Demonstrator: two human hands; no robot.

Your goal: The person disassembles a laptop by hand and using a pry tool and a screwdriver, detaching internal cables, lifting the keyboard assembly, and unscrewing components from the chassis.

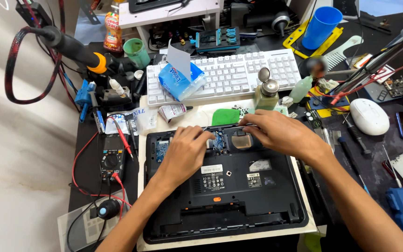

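The black laptop point(225, 186) lies upside down on a pale mat point(304, 196), with its long axis going left to right and its opened compartment point(220, 140) at the far edge, just under both hands. The left hand point(185, 151) rests with bent fingers on the blue circuit board, holding nothing that I can see. The right hand point(276, 133) pinches the thin far rim of the case near the round fan opening point(241, 139), and it is the nearer hand to this opening.
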